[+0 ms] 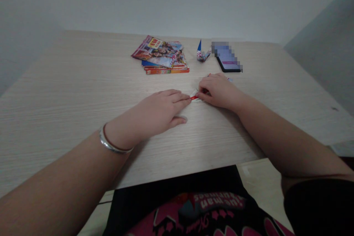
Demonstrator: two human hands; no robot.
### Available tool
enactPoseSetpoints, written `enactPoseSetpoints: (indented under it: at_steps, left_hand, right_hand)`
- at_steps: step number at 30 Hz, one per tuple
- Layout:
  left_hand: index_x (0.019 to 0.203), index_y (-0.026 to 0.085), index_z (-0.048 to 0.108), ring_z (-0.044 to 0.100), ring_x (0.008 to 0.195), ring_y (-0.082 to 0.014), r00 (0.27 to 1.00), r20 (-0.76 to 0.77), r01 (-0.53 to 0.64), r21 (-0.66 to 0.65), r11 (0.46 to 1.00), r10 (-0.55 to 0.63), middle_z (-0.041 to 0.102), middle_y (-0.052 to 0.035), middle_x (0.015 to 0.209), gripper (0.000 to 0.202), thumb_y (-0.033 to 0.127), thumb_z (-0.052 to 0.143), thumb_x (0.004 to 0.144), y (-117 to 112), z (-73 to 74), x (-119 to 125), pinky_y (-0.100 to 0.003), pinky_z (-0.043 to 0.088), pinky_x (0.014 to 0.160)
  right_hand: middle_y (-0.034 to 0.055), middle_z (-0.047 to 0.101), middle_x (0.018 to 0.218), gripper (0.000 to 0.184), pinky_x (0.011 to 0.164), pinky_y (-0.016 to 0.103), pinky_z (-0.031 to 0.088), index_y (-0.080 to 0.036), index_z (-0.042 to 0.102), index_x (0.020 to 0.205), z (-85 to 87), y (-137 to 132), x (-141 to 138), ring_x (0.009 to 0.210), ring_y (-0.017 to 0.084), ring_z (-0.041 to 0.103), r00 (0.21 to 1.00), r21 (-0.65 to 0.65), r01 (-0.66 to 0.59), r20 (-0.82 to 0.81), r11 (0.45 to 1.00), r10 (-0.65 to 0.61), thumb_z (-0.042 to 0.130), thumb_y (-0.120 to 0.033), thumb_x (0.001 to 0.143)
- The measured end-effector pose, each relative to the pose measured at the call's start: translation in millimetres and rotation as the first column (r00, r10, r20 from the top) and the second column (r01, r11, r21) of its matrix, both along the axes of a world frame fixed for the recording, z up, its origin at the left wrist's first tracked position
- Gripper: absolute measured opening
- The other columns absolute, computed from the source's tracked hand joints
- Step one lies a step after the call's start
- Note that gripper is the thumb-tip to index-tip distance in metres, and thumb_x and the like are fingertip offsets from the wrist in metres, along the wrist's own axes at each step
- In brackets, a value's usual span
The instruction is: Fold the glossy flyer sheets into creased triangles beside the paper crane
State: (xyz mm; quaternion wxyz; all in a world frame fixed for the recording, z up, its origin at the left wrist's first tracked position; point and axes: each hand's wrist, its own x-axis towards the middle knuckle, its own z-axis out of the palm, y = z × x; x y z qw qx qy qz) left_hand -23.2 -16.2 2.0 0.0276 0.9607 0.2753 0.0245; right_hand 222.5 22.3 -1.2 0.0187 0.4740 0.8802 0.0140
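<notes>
A small folded piece of paper [194, 97], red and white where it shows, lies on the table between my hands. My left hand [157, 112] rests with its fingers stretched out, thumb apart, and its fingertips touch the paper's left end. My right hand [219, 90] is closed, thumb and fingers pinching the paper from the right. Most of the paper is hidden under the right hand, though small coloured bits stick out beyond its knuckles.
Beyond my hands, a stack of colourful printed leaflets [159, 52] lies on the pale wooden table [69, 81]. To its right stand a folded paper figure [203, 55] with a blue point and a phone [228, 59] lying partly blurred. A wall [166, 0] rises behind the table.
</notes>
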Motion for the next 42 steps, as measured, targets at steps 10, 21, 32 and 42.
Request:
enactPoseSetpoints:
  at_steps: [10,21,32,42]
  left_hand:
    - [0.150,0.011,0.056,0.058,0.140,-0.0307,1.000,0.016,-0.016,0.049,0.999,0.015,0.060,-0.0179,0.154,0.054,0.044,0.053,0.108,-2,-2.2,-1,-0.044,0.047,0.119]
    - [0.145,0.013,0.062,0.062,0.136,-0.0323,0.999,-0.020,-0.026,0.073,0.997,0.027,0.063,-0.0165,0.152,0.049,0.042,0.051,0.107,-2,4.1,-2,-0.047,0.046,0.118]
    - [0.142,0.017,0.064,0.065,0.125,-0.0326,0.999,-0.018,-0.035,0.080,0.996,0.036,0.069,-0.0158,0.141,0.045,0.043,0.054,0.106,1,5.1,-1,-0.048,0.047,0.109]
    - [0.141,0.013,0.063,0.061,0.133,-0.0292,0.999,0.034,0.002,0.060,0.998,-0.004,0.067,-0.0145,0.145,0.045,0.040,0.053,0.107,3,-1.0,-2,-0.043,0.045,0.117]
  right_hand:
    - [0.0114,0.078,0.100,0.027,0.086,0.037,0.038,-0.017,0.077,0.099,3.7,-2,-5,0.098,0.026,0.066,0.999,-0.003,0.028,0.046,1.000,-0.027,0.057,-0.033,0.102]
    - [0.0106,0.078,0.096,0.026,0.085,0.037,0.038,-0.017,0.078,0.096,4.8,-4,-5,0.096,0.026,0.067,0.999,0.019,0.023,0.040,1.000,-0.024,0.057,-0.033,0.101]
    - [0.0125,0.078,0.103,0.027,0.088,0.037,0.040,-0.016,0.077,0.101,4.2,-5,-5,0.099,0.027,0.067,0.999,0.022,0.024,0.041,0.999,-0.025,0.057,-0.034,0.102]
    - [0.0148,0.079,0.103,0.030,0.094,0.038,0.040,-0.014,0.076,0.102,3.7,-8,-9,0.098,0.027,0.067,0.995,0.070,-0.020,0.099,0.997,0.013,0.052,-0.032,0.104]
